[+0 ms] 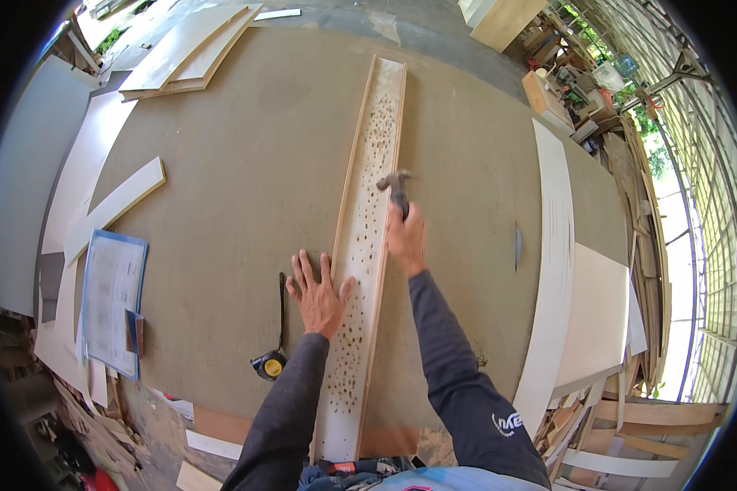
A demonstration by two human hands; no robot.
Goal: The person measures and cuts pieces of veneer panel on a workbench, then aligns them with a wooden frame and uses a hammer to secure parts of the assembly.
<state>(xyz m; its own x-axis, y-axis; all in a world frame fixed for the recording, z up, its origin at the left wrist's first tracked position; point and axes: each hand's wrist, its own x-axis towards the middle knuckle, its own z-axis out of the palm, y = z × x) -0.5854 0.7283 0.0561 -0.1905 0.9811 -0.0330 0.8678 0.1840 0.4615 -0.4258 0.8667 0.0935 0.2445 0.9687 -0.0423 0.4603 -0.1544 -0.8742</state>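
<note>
At my left a blue-edged folder (123, 236) holds a printed sheet, lying by the left edge of the brown surface (237, 164); a narrow white strip (119, 206) slants just beyond it, and stacked white panels (190, 51) sit at the far left corner. A broad stretch of surface separates these from a black-and-yellow tape measure (269, 365), which has a dark strap running away from me. Beside it my left hand (318, 303) lies palm down, fingers spread wide, across the left rim of a long white trough (354, 237), which runs away from my waist, thin-walled and scattered with brown specks (381, 135), holes or loose bits, I cannot tell. My right hand (407, 237) grips a claw hammer (397, 190), its blurred head over the right rim; contact is unclear. More surface stretches right to a long white panel (553, 245).
</note>
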